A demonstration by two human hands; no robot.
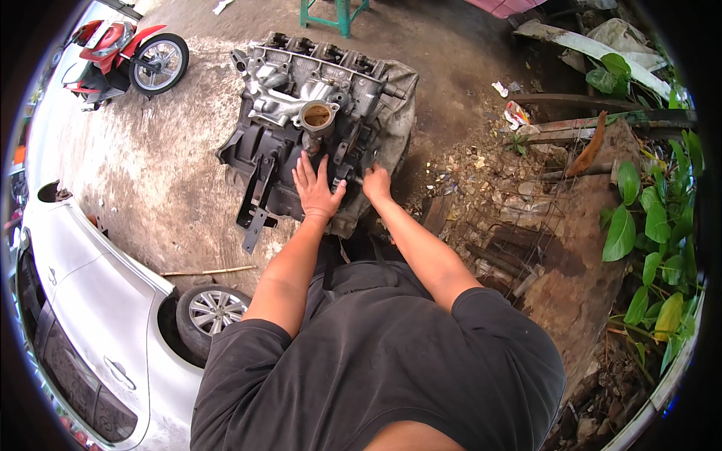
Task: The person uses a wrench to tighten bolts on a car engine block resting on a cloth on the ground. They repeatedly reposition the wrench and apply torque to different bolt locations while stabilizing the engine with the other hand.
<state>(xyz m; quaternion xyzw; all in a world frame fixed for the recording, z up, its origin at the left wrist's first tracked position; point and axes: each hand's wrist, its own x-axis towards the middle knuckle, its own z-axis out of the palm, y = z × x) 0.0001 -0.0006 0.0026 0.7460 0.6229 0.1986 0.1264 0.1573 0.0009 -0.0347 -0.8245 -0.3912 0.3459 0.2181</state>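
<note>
The shirt [391, 342] lies just short of the engine [312, 137], the open left hand [317, 194] splayed on its near side, the curled right hand [377, 184] at its near right, hold unclear, where slipping under force could scrape knuckles

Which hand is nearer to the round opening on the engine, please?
Left: the left hand sits just below the round opening in view; the right hand is farther, below and rightward.

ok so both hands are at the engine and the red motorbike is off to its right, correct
Not quite: the left hand and right hand are at the engine, but the head view shows the red motorbike off to its left.
</note>
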